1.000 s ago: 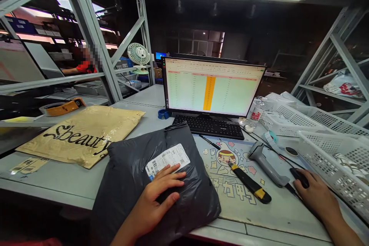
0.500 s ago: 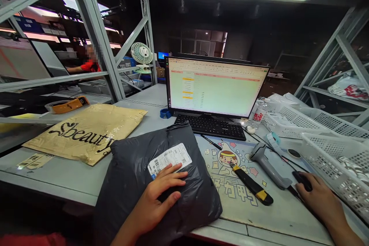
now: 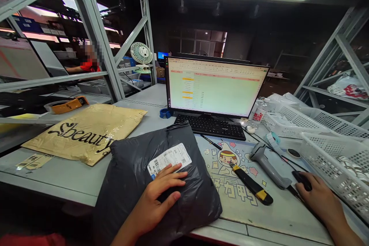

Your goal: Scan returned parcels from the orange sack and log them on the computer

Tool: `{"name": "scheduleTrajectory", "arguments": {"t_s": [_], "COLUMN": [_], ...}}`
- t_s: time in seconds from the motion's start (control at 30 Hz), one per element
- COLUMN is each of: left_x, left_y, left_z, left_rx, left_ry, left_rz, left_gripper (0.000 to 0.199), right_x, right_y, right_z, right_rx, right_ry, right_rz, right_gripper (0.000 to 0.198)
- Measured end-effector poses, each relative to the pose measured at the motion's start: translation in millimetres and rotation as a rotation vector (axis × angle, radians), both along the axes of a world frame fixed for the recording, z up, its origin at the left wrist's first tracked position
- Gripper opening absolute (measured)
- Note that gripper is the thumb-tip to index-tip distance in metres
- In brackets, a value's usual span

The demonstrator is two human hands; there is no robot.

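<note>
A dark grey plastic mailing bag (image 3: pixel 198 188) lies at the table's front edge, partly overhanging it. My left hand (image 3: pixel 157 198) rests flat on the bag with its fingers spread, covering the lower edge of a white shipping label (image 3: pixel 168 157). At the right, my right hand (image 3: pixel 321 196) is curled over a black computer mouse (image 3: pixel 301 180). Just left of the mouse lies a grey barcode scanner (image 3: pixel 269 165). Between scanner and bag is a black and yellow utility knife (image 3: pixel 252 184), its tip pointing away from me.
A monitor (image 3: pixel 216 88) showing a spreadsheet stands behind a black keyboard (image 3: pixel 210 126). To the left lies a tan mailer (image 3: pixel 86 132) with a tape dispenser (image 3: pixel 69 105) behind it. White perforated baskets (image 3: pixel 331 161) line the right side. A pen (image 3: pixel 211 142) lies near the keyboard. A person in red (image 3: pixel 90 65) is beyond the frame.
</note>
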State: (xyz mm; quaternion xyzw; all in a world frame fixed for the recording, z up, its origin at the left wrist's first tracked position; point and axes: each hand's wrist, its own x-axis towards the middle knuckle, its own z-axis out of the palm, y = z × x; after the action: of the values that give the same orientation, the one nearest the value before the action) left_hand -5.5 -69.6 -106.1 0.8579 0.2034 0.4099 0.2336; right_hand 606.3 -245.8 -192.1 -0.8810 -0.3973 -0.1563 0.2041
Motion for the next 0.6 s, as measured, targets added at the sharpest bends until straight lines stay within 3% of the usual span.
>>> {"name": "scheduleTrajectory", "arguments": {"t_s": [0.47, 0.6], "left_x": [-0.2, -0.3], "left_y": [-0.8, -0.2], "left_z": [1.6, 1.7], "left_rx": [0.000, 0.013], "left_ry": [0.011, 0.007], "left_rz": [0.010, 0.010], "left_gripper": [0.021, 0.021], "right_x": [-5.7, -2.5], "right_y": [2.5, 0.1], "right_z": [5.6, 3.3], "right_rx": [0.043, -0.003], "right_ry": [0.014, 0.025], "right_rz": [-0.003, 0.001], "right_gripper": [0.060, 0.060]}}
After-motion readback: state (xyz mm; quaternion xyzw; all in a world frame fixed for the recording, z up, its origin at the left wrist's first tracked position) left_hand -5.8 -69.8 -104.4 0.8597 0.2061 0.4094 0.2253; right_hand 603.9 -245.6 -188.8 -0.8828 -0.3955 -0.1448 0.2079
